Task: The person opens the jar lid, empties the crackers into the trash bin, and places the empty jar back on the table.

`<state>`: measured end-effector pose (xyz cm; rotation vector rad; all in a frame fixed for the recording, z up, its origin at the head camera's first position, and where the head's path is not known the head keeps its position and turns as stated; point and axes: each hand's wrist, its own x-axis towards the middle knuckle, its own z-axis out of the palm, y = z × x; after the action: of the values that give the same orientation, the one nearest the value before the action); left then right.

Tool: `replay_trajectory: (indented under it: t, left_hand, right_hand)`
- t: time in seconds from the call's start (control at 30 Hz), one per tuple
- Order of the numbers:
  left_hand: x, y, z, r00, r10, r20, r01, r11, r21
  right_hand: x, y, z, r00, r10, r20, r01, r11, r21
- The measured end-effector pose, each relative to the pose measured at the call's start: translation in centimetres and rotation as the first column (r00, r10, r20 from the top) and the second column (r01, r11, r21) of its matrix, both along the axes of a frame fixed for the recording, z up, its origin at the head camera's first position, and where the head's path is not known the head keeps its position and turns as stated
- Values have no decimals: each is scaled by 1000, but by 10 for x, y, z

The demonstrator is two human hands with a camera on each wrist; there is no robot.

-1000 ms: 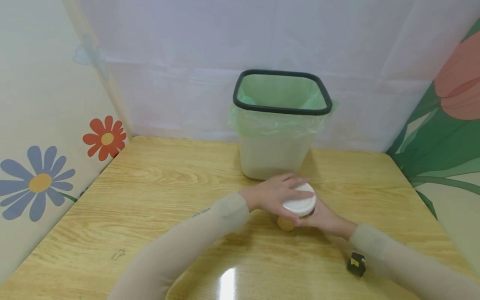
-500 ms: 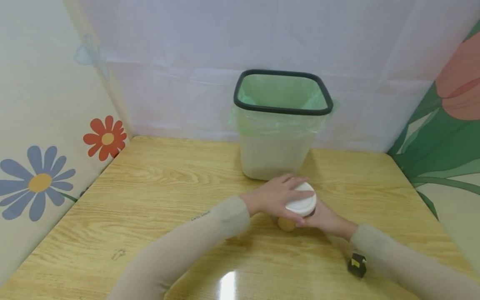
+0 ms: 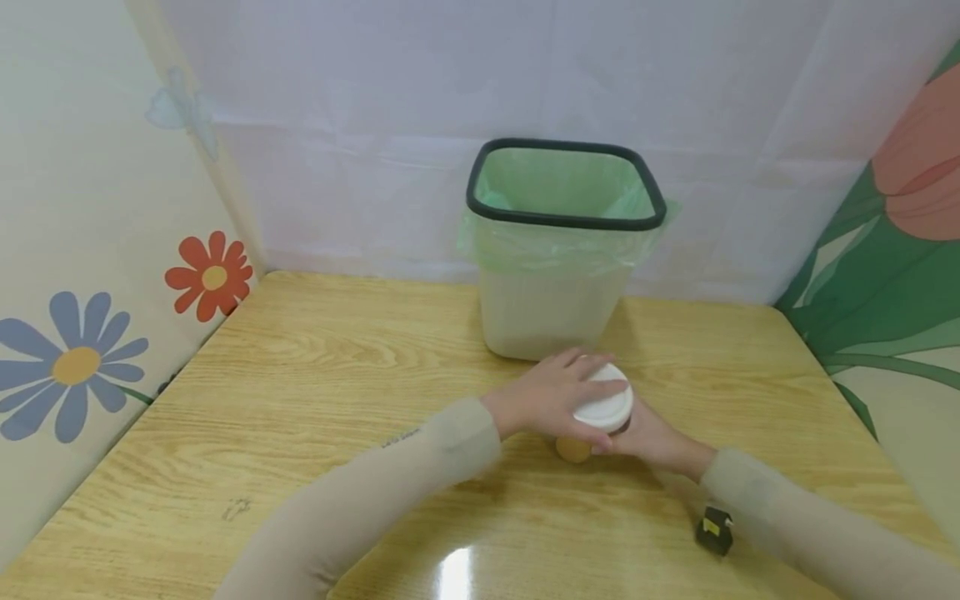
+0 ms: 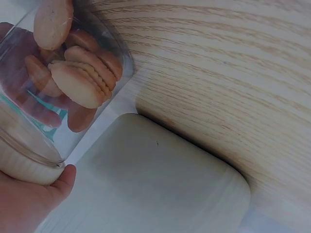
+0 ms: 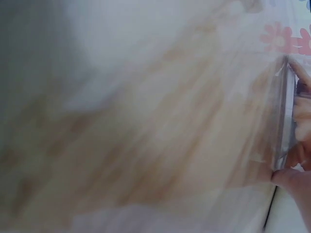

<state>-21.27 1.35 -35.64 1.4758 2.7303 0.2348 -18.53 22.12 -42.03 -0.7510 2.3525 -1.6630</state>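
Observation:
Both hands are on a clear jar (image 4: 109, 104) with a white lid (image 3: 609, 408). From above, the left hand (image 3: 546, 392) grips the lid, its fingers spread over the top and its thumb at the rim. Around the jar's body, lower down, the right hand (image 3: 654, 435) holds on, partly hidden by the lid and the other hand. Inside the jar lie several sandwich cookies (image 4: 80, 82), plain in the left wrist view. Through the clear wall the right hand's fingers (image 4: 41, 114) show. The right wrist view is mostly blurred, with the right thumb (image 5: 291, 182) against the jar's edge.
Behind the hands, a pale bin (image 3: 547, 308) with a black rim and green liner stands on the wooden table (image 3: 337, 350). A small black object (image 3: 714, 531) with a yellow mark is beside the right sleeve. White cloth (image 3: 375, 100) hangs at the back.
The lid and the hands have shifted very slightly to the right in the head view. Both hands keep their hold, and the bin stays in place.

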Motion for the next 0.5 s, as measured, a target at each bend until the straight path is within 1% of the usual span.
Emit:
replay_trajectory:
  t: [0.1, 0.33, 0.43, 0.5]
  left_hand:
    - [2, 0, 0, 1000, 12, -4, -12, 1000, 5]
    - [6, 1, 0, 999, 41, 11, -41, 999, -2]
    - [7, 2, 0, 999, 50, 21, -49, 999, -10]
    - [7, 2, 0, 998, 56, 14, -55, 998, -14]
  right_hand:
    - [0, 0, 0, 1000, -6, 2, 6, 1000, 5]
    - [1, 0, 2, 999, 31, 33, -31, 999, -12]
    - [1, 1, 2, 999, 26, 31, -26, 1000, -12]
    - [1, 0, 2, 1000, 17, 19, -17, 1000, -7]
